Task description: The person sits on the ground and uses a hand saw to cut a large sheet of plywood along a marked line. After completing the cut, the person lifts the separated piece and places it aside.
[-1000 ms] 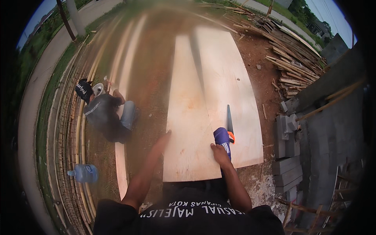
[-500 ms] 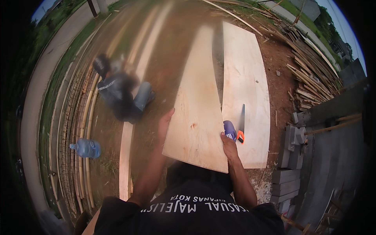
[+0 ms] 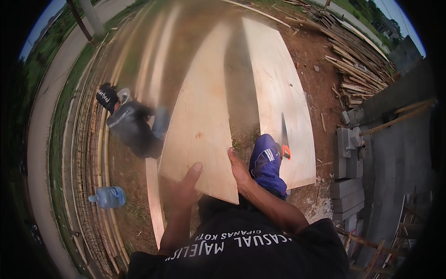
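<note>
A long plywood panel [image 3: 200,116], pale and with a small knot, slants up and away in front of me. My left hand [image 3: 189,177] grips its near edge, thumb lying on top and fingers hidden underneath. Along the panel's right edge, my right hand [image 3: 238,168] is closed on the wood. A second plywood sheet [image 3: 288,97] lies on the ground to the right. On that sheet rests a handsaw [image 3: 285,139] with an orange and black handle, its blade pointing away from me.
At left a co-worker [image 3: 137,128] in dark clothes crouches by a long pale board [image 3: 154,195]. A blue water jug [image 3: 110,197] lies beside bamboo poles [image 3: 103,153]. Scrap lumber [image 3: 360,69] is heaped at far right, with grey blocks [image 3: 346,200] stacked nearer by a wall.
The panel has swung left, with both hands still on it. My left hand has shifted from its left edge to the near edge, and my right hand has moved left with the panel.
</note>
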